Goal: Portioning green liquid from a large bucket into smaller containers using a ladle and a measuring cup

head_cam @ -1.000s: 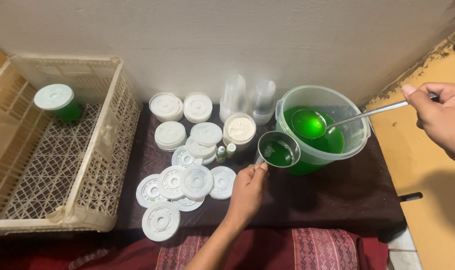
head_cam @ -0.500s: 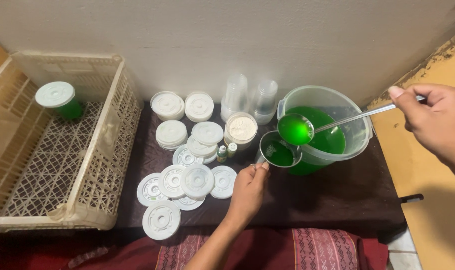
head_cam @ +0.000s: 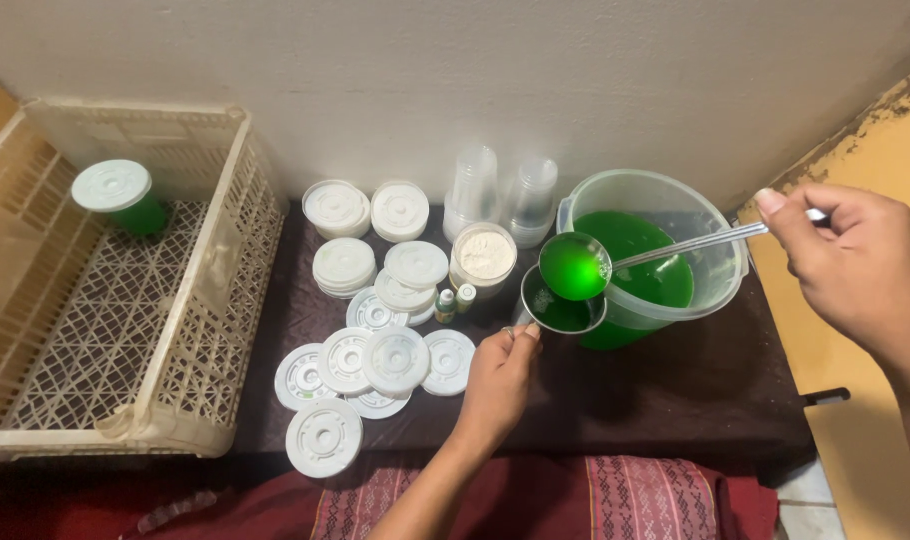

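My right hand (head_cam: 850,265) grips the long handle of a metal ladle (head_cam: 575,266) whose bowl is full of green liquid. The ladle bowl hovers just over a small clear cup (head_cam: 563,314) partly filled with green liquid. My left hand (head_cam: 497,385) holds that cup at its near side, beside the bucket. A clear plastic bucket (head_cam: 723,285) of green liquid stands right behind the cup.
A cream plastic crate (head_cam: 215,330) at left holds one lidded green cup (head_cam: 120,198). White lids (head_cam: 375,362) lie scattered and stacked on the dark cloth. Stacked clear cups (head_cam: 503,195), a tub of white powder (head_cam: 484,256) and two small bottles (head_cam: 455,300) stand near the wall.
The ladle rose out of the bucket and moved left until it hangs over the cup. My left hand and the cup stayed in place.
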